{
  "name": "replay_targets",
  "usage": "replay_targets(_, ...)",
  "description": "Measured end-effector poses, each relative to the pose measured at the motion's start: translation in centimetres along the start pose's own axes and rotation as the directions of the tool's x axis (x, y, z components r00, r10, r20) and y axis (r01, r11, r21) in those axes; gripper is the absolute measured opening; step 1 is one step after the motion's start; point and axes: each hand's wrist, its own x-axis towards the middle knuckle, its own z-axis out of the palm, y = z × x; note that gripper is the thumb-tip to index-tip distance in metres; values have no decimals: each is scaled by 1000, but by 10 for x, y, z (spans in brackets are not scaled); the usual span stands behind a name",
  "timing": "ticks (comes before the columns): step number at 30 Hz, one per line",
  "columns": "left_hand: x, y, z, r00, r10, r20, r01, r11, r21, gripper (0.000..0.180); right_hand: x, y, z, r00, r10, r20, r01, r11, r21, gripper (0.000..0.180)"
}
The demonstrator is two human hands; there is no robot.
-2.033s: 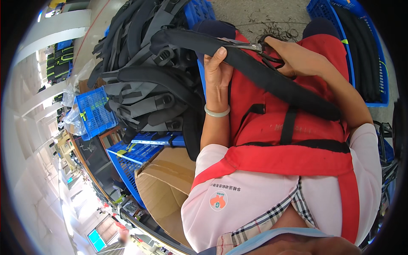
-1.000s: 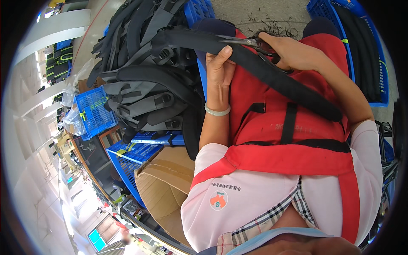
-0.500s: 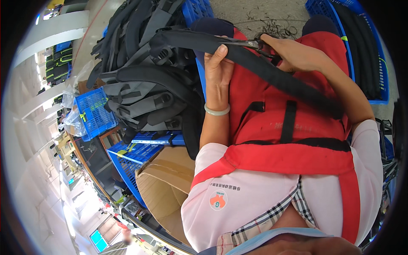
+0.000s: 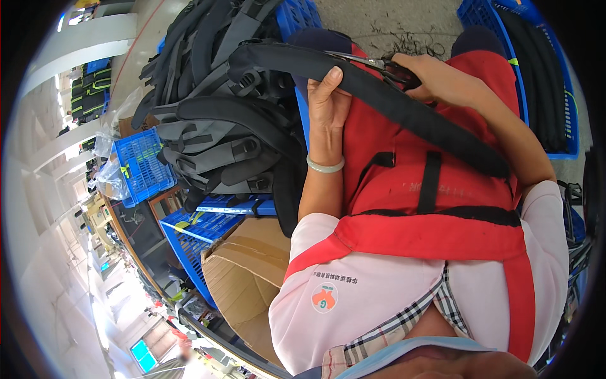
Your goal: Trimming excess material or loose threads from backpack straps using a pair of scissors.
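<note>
A long black padded strap (image 4: 416,120) lies slantwise over my lap, from the heap at the left to my right forearm. My left hand (image 4: 328,104) grips it near its upper part, thumb on top and the other fingers behind. In my right hand (image 4: 442,82) is a pair of scissors (image 4: 379,64), fingers round the dark handles. The metal blades point left along the strap's far edge, close to my left thumb; whether they touch the strap I cannot tell.
A heap of black and grey padded straps (image 4: 221,139) with buckles rises at my left. Below it are a blue crate (image 4: 189,237) and an open cardboard box (image 4: 246,271). Another blue crate (image 4: 571,132) holds black padded pieces at my right. Dark scraps (image 4: 413,45) litter the floor ahead.
The scissors' handles look spread wider, and my right hand has shifted slightly. My left hand keeps its grip on the strap. The whole view has moved a little.
</note>
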Motion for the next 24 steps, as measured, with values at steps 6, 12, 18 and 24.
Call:
replay_targets(6,0,5,4,1000,19,-8,-19,999,43,18,-11,8,-31,961,-122,-247,139,989,49,32)
replay_targets(12,-6,16,2,977,196,-80,-154,916,370,19,-36,-44,-29,979,87,-184,-69,992,102,65)
replay_targets(18,-13,7,16,991,117,-58,-102,972,212,21,-33,-30,5,977,-50,-207,49,999,-10,78)
replay_targets(24,-19,7,9,999,46,23,-48,993,105,24,-29,-39,4,992,-53,-117,48,998,-38,81)
